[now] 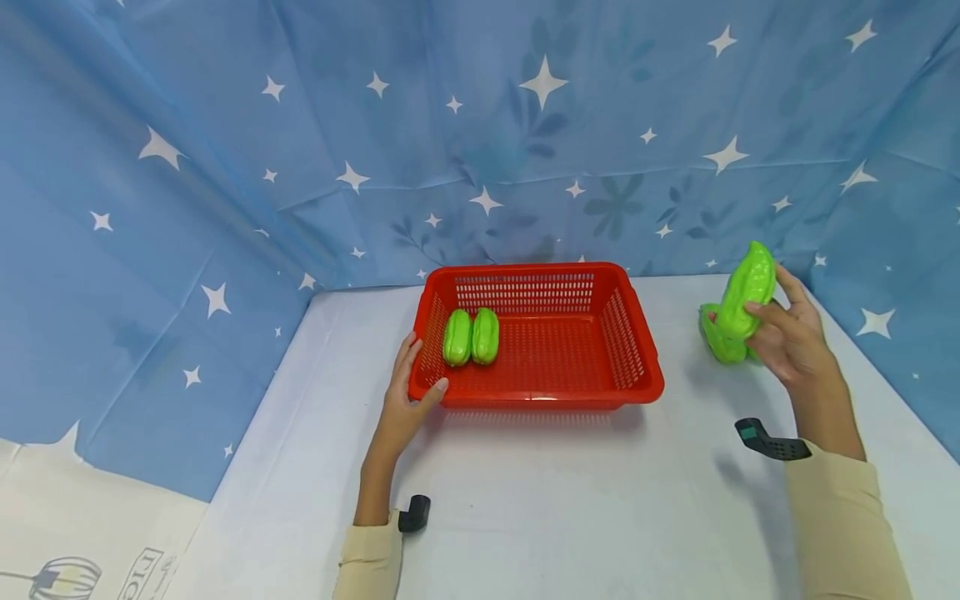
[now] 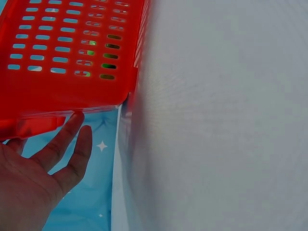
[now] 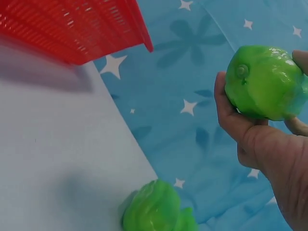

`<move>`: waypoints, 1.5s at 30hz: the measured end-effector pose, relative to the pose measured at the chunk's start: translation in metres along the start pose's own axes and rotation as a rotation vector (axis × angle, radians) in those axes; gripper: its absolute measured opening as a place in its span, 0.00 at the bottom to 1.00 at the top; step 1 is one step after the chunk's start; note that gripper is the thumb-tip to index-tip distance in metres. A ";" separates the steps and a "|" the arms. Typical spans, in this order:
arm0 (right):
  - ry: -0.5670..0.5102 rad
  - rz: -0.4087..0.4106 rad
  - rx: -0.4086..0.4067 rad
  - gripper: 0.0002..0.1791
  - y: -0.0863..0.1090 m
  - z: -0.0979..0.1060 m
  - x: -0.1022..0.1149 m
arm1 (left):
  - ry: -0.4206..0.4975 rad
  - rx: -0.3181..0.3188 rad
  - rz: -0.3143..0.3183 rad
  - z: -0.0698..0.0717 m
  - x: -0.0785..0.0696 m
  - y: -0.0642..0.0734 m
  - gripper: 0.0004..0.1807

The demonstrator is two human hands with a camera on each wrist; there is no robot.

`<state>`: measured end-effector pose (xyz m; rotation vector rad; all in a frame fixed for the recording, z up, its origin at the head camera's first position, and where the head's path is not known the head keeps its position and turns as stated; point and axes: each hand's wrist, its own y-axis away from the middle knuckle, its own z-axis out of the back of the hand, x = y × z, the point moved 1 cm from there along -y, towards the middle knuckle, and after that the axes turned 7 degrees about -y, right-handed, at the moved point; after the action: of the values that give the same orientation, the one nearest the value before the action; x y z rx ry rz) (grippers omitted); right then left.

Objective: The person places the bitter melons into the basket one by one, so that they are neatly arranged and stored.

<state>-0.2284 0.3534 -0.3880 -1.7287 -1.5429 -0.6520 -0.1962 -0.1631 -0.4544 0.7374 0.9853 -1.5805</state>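
My right hand holds a bright green, glossy plastic vegetable, long and ridged with a tapered tip, raised above the table at the right. In the right wrist view its rounded stem end faces the camera, with fingers and thumb around it. Below that hand, more green vegetables lie on the table, partly hidden. A red perforated basket stands in the middle, with two like green vegetables side by side at its left end. At its left front corner my left hand touches the rim, fingers spread and fairly straight.
The basket stands on a white-covered table. Blue cloth with white stars hangs behind and along both sides. Pale printed fabric shows at the lower left. A dark wrist device sits on each sleeve cuff.
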 end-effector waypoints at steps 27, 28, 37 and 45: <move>0.419 -0.216 0.201 0.39 -0.043 -0.109 -0.023 | -0.012 -0.006 -0.004 0.000 0.001 0.000 0.42; 0.467 -0.239 0.210 0.40 -0.045 -0.113 -0.025 | -0.011 -0.007 -0.006 0.000 0.001 0.000 0.41; 0.728 -0.474 0.354 0.44 -0.068 -0.141 -0.054 | -0.019 -0.010 -0.002 0.000 0.001 0.000 0.42; 0.814 -0.573 0.401 0.43 -0.080 -0.156 -0.080 | -0.019 -0.007 -0.011 -0.001 0.001 -0.002 0.42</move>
<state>-0.3053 0.1834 -0.3392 -0.5711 -1.4060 -1.0689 -0.1980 -0.1626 -0.4556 0.7122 0.9819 -1.5897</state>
